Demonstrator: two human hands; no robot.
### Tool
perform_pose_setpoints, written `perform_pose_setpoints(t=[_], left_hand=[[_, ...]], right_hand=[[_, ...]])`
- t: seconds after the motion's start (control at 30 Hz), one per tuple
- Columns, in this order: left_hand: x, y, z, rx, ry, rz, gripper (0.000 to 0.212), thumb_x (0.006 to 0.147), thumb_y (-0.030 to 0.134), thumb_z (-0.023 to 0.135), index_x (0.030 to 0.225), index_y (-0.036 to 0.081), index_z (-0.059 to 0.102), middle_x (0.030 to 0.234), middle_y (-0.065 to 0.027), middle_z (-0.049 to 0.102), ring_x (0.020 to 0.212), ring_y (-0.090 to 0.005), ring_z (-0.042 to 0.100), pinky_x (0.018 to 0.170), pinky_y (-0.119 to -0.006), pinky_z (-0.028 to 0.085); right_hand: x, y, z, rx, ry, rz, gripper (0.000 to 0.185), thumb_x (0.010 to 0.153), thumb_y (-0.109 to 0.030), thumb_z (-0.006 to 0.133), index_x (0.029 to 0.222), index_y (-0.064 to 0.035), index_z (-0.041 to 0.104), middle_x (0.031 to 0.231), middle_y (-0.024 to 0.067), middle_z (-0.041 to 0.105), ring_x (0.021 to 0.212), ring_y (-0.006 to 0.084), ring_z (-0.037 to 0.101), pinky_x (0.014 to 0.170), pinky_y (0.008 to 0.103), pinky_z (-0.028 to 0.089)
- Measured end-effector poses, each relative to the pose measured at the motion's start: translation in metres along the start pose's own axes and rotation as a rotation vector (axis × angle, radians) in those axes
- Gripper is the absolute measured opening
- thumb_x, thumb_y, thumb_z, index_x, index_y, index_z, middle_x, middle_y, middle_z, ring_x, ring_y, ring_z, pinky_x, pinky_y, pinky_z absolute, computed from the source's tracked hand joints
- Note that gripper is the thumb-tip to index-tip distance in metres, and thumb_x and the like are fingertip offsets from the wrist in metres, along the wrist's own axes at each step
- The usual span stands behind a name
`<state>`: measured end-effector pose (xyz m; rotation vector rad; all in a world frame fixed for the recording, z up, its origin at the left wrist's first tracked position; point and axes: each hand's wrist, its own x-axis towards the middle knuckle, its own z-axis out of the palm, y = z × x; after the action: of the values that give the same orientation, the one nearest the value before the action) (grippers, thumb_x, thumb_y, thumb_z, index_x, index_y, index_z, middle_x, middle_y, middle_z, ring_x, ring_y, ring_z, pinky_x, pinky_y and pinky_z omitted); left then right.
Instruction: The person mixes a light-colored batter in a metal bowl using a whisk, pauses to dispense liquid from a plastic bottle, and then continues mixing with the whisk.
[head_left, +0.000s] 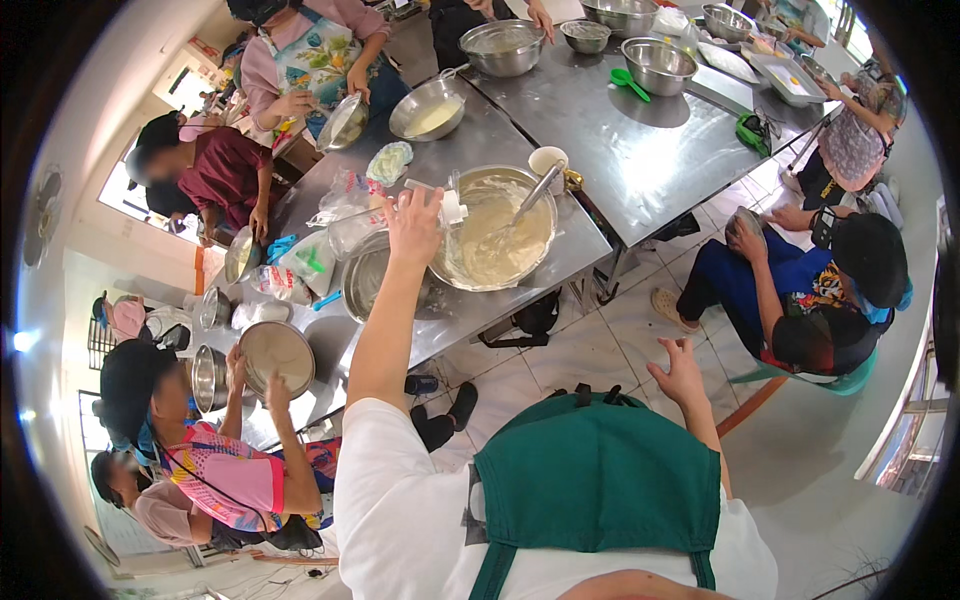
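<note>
My left hand (414, 225) grips a clear plastic bottle (356, 234) with a white cap or neck, held lying nearly level over the left rim of a large metal bowl (546, 262). Pale, creamy batter (487, 240) fills the bowl's bottom, and a metal whisk (537, 193) stands in it, leaning on the rim. Below the bottle is a second metal bowl (364, 281), partly hidden by my forearm. My right hand (679, 367) hangs over the floor, fingers spread, holding nothing. A white cup (548, 159) stands just behind the large bowl.
Bags (281, 283), a blue-handled utensil (327, 301) and other bowls lie on the steel table (480, 146) to the left. Several people work around it; one (225, 480) stirs a bowl at left. Another person (817, 300) sits at right on a green chair (847, 375). A bag (536, 315) is under the table.
</note>
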<state>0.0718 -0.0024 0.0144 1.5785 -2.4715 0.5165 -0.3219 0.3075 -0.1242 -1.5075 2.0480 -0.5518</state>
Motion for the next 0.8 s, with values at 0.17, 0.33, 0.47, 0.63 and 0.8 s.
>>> perform_pose_setpoints(t=[0.17, 0.33, 0.47, 0.63, 0.8], left_hand=[[0.002, -0.002, 0.005, -0.002, -0.001, 0.009, 0.073, 0.064, 0.013, 0.081, 0.132, 0.017, 0.054, 0.121, -0.0082, 0.052, 0.121, -0.0291, 0.049, 0.104, -0.057, 0.034], [0.002, -0.001, 0.002, -0.002, -0.017, 0.003, 0.07, 0.064, 0.013, 0.081, 0.129, 0.017, 0.055, 0.119, -0.0077, 0.053, 0.119, -0.0285, 0.05, 0.102, -0.055, 0.035], [-0.002, -0.003, -0.002, 0.002, -0.013, 0.0, 0.07, 0.062, 0.012, 0.081, 0.127, 0.018, 0.056, 0.116, -0.0071, 0.054, 0.117, -0.0275, 0.051, 0.1, -0.053, 0.035], [-0.009, -0.008, -0.001, 0.036, 0.025, 0.031, 0.071, 0.061, 0.013, 0.083, 0.127, 0.018, 0.057, 0.115, -0.007, 0.054, 0.116, -0.0268, 0.052, 0.099, -0.051, 0.035], [-0.013, -0.011, -0.004, 0.074, 0.061, 0.043, 0.072, 0.061, 0.015, 0.084, 0.127, 0.018, 0.057, 0.116, -0.0068, 0.054, 0.115, -0.0272, 0.053, 0.1, -0.051, 0.034]], right_hand=[[0.001, -0.001, -0.001, -0.008, -0.015, 0.032, 0.054, 0.079, -0.025, 0.073, 0.128, -0.0107, 0.054, 0.124, 0.0199, 0.049, 0.105, 0.041, 0.058, 0.087, 0.0467, 0.05], [0.003, 0.004, 0.003, -0.001, -0.017, 0.026, 0.055, 0.079, -0.025, 0.073, 0.129, -0.0104, 0.054, 0.124, 0.0208, 0.048, 0.105, 0.0415, 0.058, 0.088, 0.0464, 0.05], [0.004, 0.004, 0.005, -0.004, -0.023, 0.024, 0.056, 0.079, -0.025, 0.073, 0.129, -0.0102, 0.053, 0.124, 0.021, 0.048, 0.106, 0.0414, 0.058, 0.088, 0.0459, 0.05], [0.006, 0.004, 0.007, -0.021, -0.034, 0.03, 0.057, 0.079, -0.025, 0.074, 0.129, -0.0104, 0.053, 0.125, 0.021, 0.048, 0.107, 0.0415, 0.057, 0.088, 0.0463, 0.05], [0.005, 0.003, 0.007, -0.048, -0.027, 0.007, 0.057, 0.079, -0.025, 0.074, 0.13, -0.0108, 0.053, 0.126, 0.021, 0.047, 0.107, 0.0413, 0.057, 0.088, 0.0467, 0.05]])
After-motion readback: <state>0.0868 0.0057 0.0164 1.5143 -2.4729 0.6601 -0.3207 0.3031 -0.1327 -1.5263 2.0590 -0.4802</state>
